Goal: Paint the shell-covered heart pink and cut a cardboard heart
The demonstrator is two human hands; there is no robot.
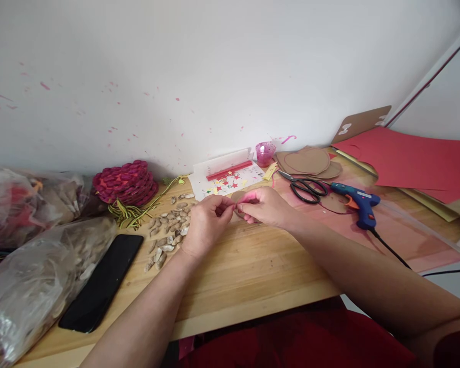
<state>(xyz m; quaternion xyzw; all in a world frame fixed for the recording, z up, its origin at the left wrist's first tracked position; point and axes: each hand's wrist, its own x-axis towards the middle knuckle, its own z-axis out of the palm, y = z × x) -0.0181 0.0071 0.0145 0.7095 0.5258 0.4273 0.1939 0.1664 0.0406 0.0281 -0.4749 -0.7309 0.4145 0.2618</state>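
My left hand [208, 221] and my right hand [267, 207] meet over the middle of the wooden table, thumbs and fingers pinched together. Whatever lies between the fingertips is too small and hidden to name. Pink stains mark the fingers of my right hand. Behind and partly under the hands shows a brown cardboard piece [237, 197], mostly covered. To the left of my left hand lie several loose peanut shells [172, 221]. Just beyond the hands, a white paper [199, 185] carries small red and gold stars [235, 185] and a red strip [230, 170].
On the left are plastic bags [34, 286], a black phone [101, 283] and a stack of magenta shell-covered pieces [125, 183]. Toward the right lie scissors [308, 190], a blue glue gun [358, 200] with its cord, cardboard shapes [304, 161] and red sheets [410, 158]. A pink cup [266, 153] stands by the wall.
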